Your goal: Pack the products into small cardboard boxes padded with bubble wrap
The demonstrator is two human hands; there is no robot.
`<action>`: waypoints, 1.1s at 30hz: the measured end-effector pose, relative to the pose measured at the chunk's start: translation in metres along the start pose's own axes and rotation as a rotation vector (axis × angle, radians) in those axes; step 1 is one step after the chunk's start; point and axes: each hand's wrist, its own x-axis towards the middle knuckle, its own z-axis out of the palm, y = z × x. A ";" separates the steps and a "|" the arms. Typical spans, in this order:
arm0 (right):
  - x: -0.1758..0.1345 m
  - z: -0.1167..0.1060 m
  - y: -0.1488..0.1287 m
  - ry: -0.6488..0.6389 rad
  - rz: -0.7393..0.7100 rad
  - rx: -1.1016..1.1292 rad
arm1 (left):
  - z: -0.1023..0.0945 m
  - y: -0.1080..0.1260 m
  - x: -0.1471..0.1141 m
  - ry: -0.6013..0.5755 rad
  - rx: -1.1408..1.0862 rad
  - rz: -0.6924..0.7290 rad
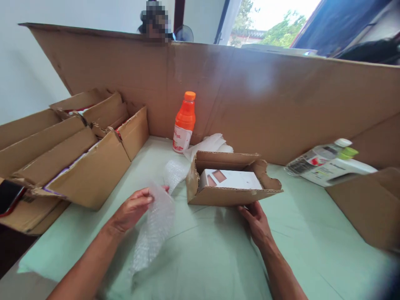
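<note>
My left hand (134, 209) pinches a strip of clear bubble wrap (156, 225), which hangs down over the pale green cloth and also trails back to the right. My right hand (256, 221) is at the lower front edge of a small open cardboard box (218, 198); some of its fingertips are hidden under the box. Inside the cardboard box lies a white carton (240, 179) with brownish square pictures on it. Behind the box rests a crumpled white foam sheet (209, 145).
An orange bottle (184, 123) stands against the tall cardboard wall (265, 100). Several cardboard boxes (106, 166) stand at left. A clear bottle (315, 158) and a white container (340, 170) lie at right, near a brown carton (368, 204). Beyond the wall is a person (154, 23).
</note>
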 end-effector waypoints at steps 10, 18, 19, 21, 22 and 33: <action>-0.007 0.016 -0.008 0.037 0.004 -0.145 | 0.063 -0.041 0.053 -0.059 -0.086 -0.012; -0.027 0.012 -0.025 -0.032 0.031 -0.257 | 0.047 -0.020 0.032 0.164 -0.082 0.012; -0.038 0.007 -0.028 -0.053 0.034 -0.279 | 0.045 -0.021 0.018 0.171 -0.089 -0.011; -0.063 0.007 -0.034 -0.163 -0.026 -0.276 | 0.046 -0.028 -0.012 0.167 -0.119 -0.072; -0.076 0.013 -0.039 -0.258 -0.079 -0.254 | 0.048 -0.031 -0.025 0.152 -0.136 -0.108; -0.206 0.091 -0.038 -0.694 0.255 0.132 | 0.076 -0.019 -0.041 0.049 0.262 0.039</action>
